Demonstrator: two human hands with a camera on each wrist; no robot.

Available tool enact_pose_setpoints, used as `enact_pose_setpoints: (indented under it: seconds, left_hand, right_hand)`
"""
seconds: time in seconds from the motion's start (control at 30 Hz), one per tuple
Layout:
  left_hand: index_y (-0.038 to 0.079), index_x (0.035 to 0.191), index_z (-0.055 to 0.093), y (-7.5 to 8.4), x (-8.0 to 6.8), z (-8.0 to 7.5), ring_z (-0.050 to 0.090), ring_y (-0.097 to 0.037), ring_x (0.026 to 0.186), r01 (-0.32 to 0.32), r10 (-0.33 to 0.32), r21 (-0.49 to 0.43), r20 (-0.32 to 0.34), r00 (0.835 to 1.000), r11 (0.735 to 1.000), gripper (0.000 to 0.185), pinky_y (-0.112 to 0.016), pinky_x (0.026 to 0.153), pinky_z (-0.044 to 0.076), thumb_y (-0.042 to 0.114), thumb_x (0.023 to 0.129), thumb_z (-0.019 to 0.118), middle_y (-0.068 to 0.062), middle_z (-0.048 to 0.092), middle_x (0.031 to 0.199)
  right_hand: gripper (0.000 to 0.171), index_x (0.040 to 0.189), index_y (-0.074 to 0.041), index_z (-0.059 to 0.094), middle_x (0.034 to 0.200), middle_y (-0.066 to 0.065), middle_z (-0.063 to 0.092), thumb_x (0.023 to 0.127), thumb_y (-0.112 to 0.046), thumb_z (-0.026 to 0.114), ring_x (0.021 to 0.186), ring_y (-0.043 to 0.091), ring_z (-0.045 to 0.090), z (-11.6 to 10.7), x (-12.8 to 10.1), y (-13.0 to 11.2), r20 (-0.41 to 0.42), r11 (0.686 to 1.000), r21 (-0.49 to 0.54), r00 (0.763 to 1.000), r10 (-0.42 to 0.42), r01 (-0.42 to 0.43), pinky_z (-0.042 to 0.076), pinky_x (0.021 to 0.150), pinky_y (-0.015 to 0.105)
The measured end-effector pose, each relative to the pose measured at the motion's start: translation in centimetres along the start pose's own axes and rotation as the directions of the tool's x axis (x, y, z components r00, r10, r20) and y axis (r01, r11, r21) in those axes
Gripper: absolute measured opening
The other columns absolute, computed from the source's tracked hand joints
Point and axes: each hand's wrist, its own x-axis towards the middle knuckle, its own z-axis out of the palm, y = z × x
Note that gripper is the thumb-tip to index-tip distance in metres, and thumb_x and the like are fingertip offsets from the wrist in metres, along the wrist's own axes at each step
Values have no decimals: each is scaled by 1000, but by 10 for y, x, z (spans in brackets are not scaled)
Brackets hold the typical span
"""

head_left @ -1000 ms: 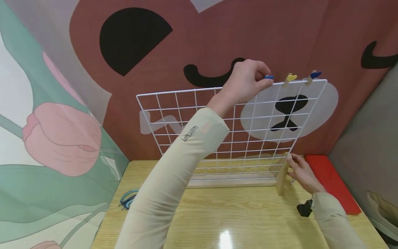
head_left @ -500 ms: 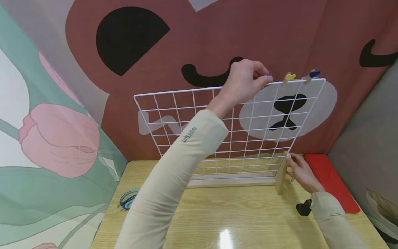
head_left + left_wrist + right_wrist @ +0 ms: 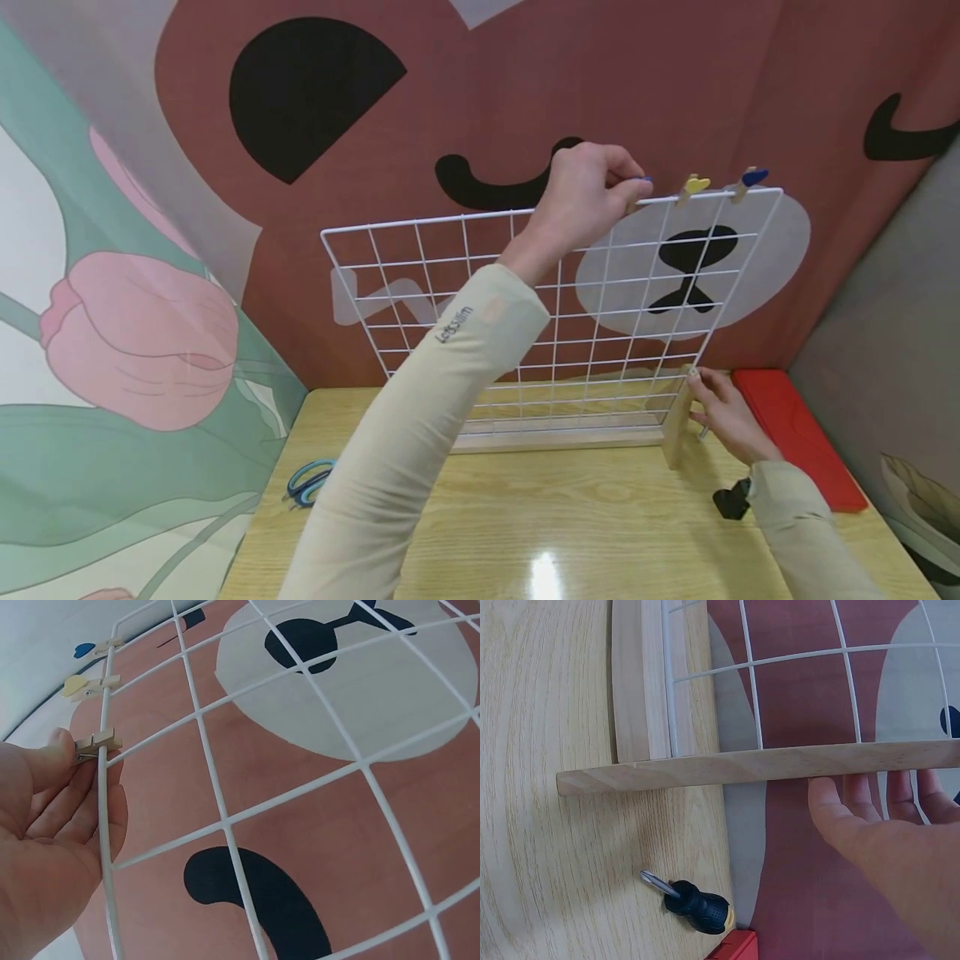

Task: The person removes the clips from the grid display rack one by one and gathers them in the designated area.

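Note:
My left hand [image 3: 581,196] is up at the top wire of a white wire grid panel [image 3: 555,342]. Thumb and fingers pinch a small wooden clothespin [image 3: 99,742] that sits across that wire; a bit of its blue decoration shows at the fingertips in the head view. Farther along the same wire are a clothespin with a yellow heart [image 3: 696,187] and one with a dark blue heart [image 3: 752,178]. Low on the right, my right hand [image 3: 731,417] rests its fingertips against the outer side of the wooden side post [image 3: 727,769] that stands at the panel's end.
A wooden crossbar [image 3: 562,440] runs along the panel's foot on the wood-grain table [image 3: 525,508]. Blue-handled scissors [image 3: 307,483] lie at the left, partly behind the left sleeve. A short screwdriver [image 3: 697,906] and a red case [image 3: 798,442] are on the right. A patterned cloth hangs behind.
The left hand's fingers have shifted slightly left along the top wire with the clothespin, widening the gap to the yellow one. The right hand stays at the post.

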Motion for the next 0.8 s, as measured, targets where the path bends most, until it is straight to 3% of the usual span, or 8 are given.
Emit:
enact_pose_setpoints:
  seconds: [0.2,0.4,0.6,0.8]
  left_hand:
    - [10,94,74,-2,-3,-2,60,-5,64,7,-10,-88,-32,999,996,11,-16,62,44,18,92,66,0,70,75]
    - [10,100,71,1,-6,-8,61,-5,69,2,-14,-146,-77,997,989,14,-16,66,44,20,93,65,2,69,80]
    - [11,102,71,-3,-16,-15,63,-1,78,51,-74,-204,-105,992,978,15,-15,71,46,21,92,66,4,69,85]
    - [12,96,72,-12,-26,-24,64,-7,71,78,-110,-269,-109,988,960,11,-21,65,47,20,89,69,1,69,76]
  right_hand:
    - [70,146,11,8,147,32,14,104,-41,29,129,47,24,1,0,0,2,1000,5,1000,-5,5,39,98,57]
    - [70,146,11,8,147,32,15,104,-41,29,129,46,25,1,2,0,2,1000,-3,1000,-7,7,39,98,56]
    - [71,147,10,7,148,32,14,104,-42,29,130,47,24,0,3,1,17,1000,-2,1000,0,0,37,99,57]
    - [71,147,10,6,148,32,14,104,-42,29,131,47,23,-2,4,2,22,1000,-21,1000,0,1,41,97,53]
